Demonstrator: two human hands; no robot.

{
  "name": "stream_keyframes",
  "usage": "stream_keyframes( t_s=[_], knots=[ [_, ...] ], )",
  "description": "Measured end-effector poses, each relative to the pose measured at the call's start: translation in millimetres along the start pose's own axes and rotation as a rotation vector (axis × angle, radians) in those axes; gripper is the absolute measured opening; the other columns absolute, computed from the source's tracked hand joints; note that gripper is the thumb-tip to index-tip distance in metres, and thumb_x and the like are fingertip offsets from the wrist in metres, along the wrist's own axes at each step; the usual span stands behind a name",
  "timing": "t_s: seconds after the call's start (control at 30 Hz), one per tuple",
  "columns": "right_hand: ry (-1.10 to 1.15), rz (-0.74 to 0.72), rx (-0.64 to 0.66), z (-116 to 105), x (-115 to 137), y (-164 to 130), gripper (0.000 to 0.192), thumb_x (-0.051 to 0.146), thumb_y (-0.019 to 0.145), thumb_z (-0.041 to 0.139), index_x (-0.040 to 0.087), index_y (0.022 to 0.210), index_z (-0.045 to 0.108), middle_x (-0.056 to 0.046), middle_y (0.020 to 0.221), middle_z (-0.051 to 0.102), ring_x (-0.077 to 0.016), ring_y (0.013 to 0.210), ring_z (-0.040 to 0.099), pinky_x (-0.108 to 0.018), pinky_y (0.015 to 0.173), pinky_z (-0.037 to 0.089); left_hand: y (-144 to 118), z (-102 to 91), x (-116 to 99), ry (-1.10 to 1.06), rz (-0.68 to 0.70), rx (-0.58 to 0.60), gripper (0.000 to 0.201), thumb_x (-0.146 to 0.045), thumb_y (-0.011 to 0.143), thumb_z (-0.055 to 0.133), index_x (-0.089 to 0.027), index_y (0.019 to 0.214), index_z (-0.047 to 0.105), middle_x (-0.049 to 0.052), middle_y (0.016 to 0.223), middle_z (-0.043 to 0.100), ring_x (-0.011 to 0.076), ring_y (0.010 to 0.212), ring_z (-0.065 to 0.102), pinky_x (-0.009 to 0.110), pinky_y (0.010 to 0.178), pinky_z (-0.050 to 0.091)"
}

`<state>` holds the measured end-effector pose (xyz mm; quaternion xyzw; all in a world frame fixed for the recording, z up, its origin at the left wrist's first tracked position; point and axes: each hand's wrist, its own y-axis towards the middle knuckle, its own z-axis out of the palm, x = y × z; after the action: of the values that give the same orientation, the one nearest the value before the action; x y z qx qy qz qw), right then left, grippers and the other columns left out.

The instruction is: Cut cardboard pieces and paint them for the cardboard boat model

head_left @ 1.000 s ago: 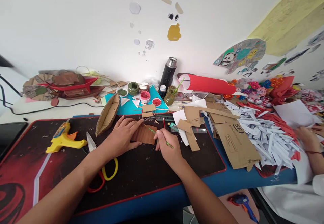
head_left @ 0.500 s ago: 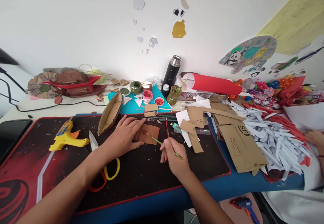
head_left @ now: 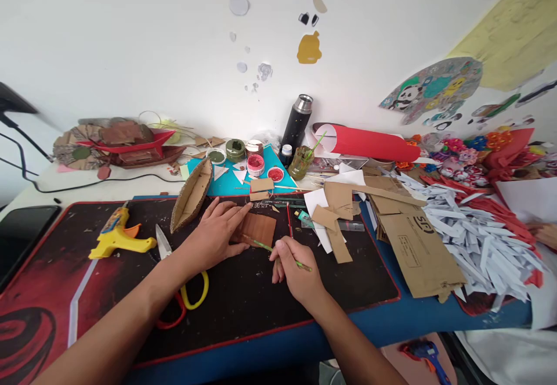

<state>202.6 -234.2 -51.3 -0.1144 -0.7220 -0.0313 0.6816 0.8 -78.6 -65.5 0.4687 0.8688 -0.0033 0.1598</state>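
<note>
Under the fingers of my left hand point(head_left: 220, 231), a brown-painted piece of cardboard point(head_left: 263, 228) lies flat on the dark mat. That hand rests on its left side with fingers stretched out. My right hand point(head_left: 296, 266) pinches a thin green paintbrush point(head_left: 264, 245), whose tip reaches the lower left part of the piece near my left thumb. Left of my left hand stands a small cardboard boat point(head_left: 191, 196). Scissors point(head_left: 194, 298) with red and yellow handles lie partly beneath my left forearm.
A yellow glue gun point(head_left: 124, 240) lies at left. Paint jars point(head_left: 255, 165) stand on blue paper point(head_left: 224, 186), beside a black thermos point(head_left: 297, 123). To the right are cardboard scraps point(head_left: 339, 245), a cardboard sheet point(head_left: 413, 251) and heaped paper strips point(head_left: 487, 251). Another person's hand point(head_left: 546, 234) shows at the right edge.
The brush tip has moved a little down and left across the brown piece, and my right hand has shifted slightly left. My left hand stays in place. The view has turned slightly.
</note>
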Motion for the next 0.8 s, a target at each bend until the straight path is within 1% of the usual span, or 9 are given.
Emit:
stream_keyframes(
  t_s=[0.1,0.23,0.33,0.4,0.5,0.67,0.8],
  knots=[
    [0.005,0.000,0.008,3,1,0,0.063,0.078,0.107,0.050,0.023,0.080,0.062,0.008,0.047,0.047,-0.0143,0.040,0.060,-0.023,0.047,0.043,0,0.7,1,0.001,-0.003,-0.012,0.086,-0.046,0.093,0.075,-0.022,0.169,0.043,0.016,0.147,0.070,0.0392,0.143,0.057,0.068,0.134,0.028],
    [-0.036,-0.028,0.068,12,3,3,0.059,0.073,0.110,0.048,0.023,0.082,0.064,0.007,0.048,0.050,-0.0145,0.044,0.062,-0.023,0.050,0.046,-1,1.1,2,0.000,0.010,0.000,0.089,-0.041,0.092,0.075,-0.025,0.172,0.039,0.014,0.150,0.069,0.0390,0.144,0.056,0.068,0.134,0.028],
    [-0.061,-0.039,0.069,11,2,4,0.058,0.071,0.112,0.048,0.024,0.083,0.066,0.007,0.049,0.051,-0.0146,0.046,0.062,-0.023,0.051,0.047,-2,1.2,2,0.002,0.006,-0.001,0.088,-0.043,0.092,0.075,-0.025,0.171,0.040,0.015,0.150,0.069,0.0394,0.144,0.057,0.068,0.133,0.029],
    [-0.048,-0.026,0.031,5,1,2,0.058,0.072,0.111,0.049,0.024,0.082,0.065,0.007,0.049,0.050,-0.0147,0.045,0.062,-0.024,0.051,0.046,-1,1.2,2,0.001,0.001,-0.004,0.087,-0.047,0.093,0.074,-0.023,0.170,0.042,0.016,0.148,0.070,0.0398,0.143,0.057,0.069,0.133,0.029],
    [-0.026,-0.010,-0.022,-8,0,-3,0.060,0.075,0.109,0.051,0.024,0.081,0.065,0.007,0.048,0.049,-0.0151,0.044,0.061,-0.025,0.051,0.048,0,0.7,2,0.004,0.000,0.006,0.086,-0.049,0.094,0.074,-0.020,0.169,0.043,0.017,0.147,0.070,0.0396,0.143,0.057,0.069,0.134,0.028],
    [-0.034,0.025,-0.110,-30,-2,-20,0.063,0.079,0.106,0.053,0.023,0.080,0.065,0.006,0.047,0.049,-0.0163,0.043,0.061,-0.026,0.048,0.048,0,-0.9,3,-0.001,0.006,0.003,0.086,-0.053,0.095,0.072,-0.022,0.170,0.043,0.016,0.149,0.069,0.0399,0.144,0.056,0.068,0.134,0.027],
    [-0.033,0.038,-0.164,-38,-5,-27,0.063,0.080,0.105,0.054,0.023,0.080,0.065,0.005,0.047,0.051,-0.0169,0.043,0.062,-0.026,0.047,0.048,0,-0.8,4,0.002,0.009,0.010,0.087,-0.054,0.096,0.072,-0.023,0.171,0.042,0.016,0.150,0.069,0.0396,0.145,0.056,0.068,0.134,0.027]
  ],
)
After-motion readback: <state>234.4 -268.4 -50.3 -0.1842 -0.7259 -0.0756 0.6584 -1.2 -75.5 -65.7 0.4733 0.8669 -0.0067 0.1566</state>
